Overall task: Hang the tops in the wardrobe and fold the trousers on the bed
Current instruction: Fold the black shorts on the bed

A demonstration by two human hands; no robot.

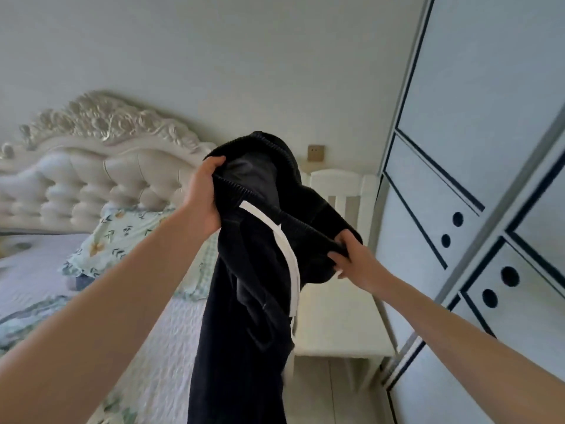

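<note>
Trousers step, I judge. Left hand (pixel 202 195) and right hand (pixel 354 262) each grip the waistband of the black trousers (pixel 244 316), which hang just right of the bed (pixel 159 347). Next I need them over the bed, laid flat.

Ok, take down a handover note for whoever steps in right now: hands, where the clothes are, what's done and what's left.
Left hand: grips one side of the waistband of the black trousers.
Right hand: grips the other side of the waistband.
The trousers hang in the air unfolded between the bed and the white chair, with the white drawstring dangling.
The wardrobe is on the right; its visible doors look closed.
No tops are in view, so I cannot tell whether they are hung.
Left: lay the trousers on the bed and fold them, then check on the tops.
</note>
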